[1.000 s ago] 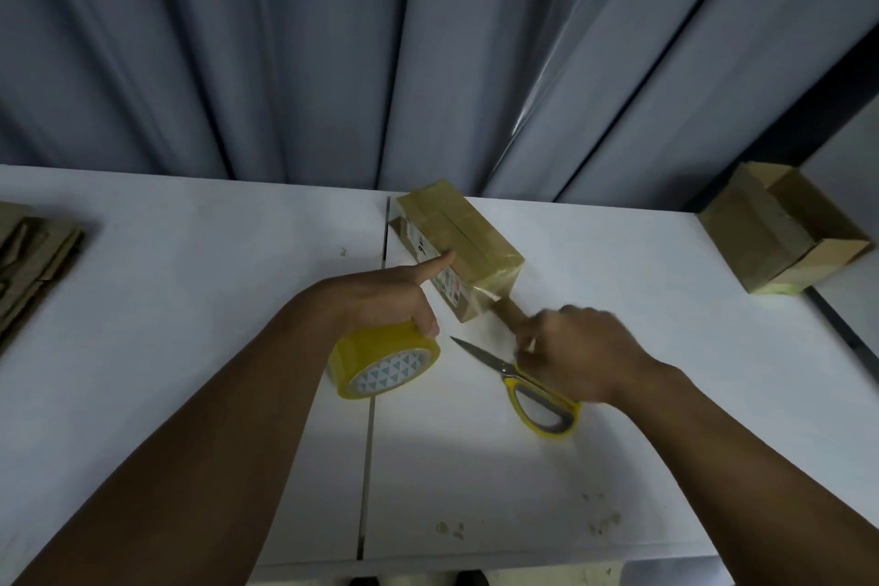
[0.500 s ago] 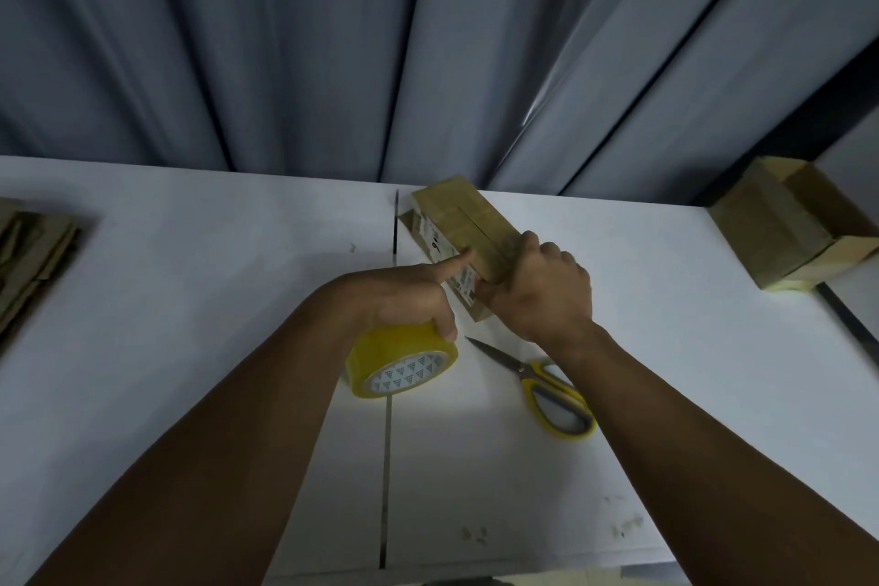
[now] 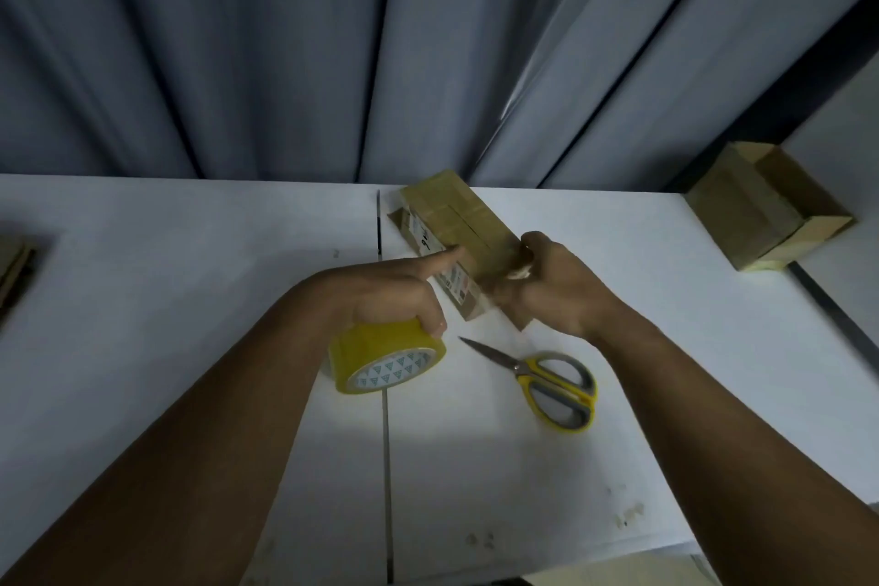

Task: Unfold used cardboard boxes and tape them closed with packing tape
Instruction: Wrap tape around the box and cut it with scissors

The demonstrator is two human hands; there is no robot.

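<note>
Since small box (image 3: 463, 224) seems light, stiff, tape-slick, hold its edges | left grip (image 3: 395, 295) clasps tape roll (image 3: 380, 359) | right grip (image 3: 554, 288) clutches box's end

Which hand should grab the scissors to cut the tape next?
Right hand, probably: the scissors lie just below its wrist, while the left hand grips the tape roll and touches the cardboard box.
</note>
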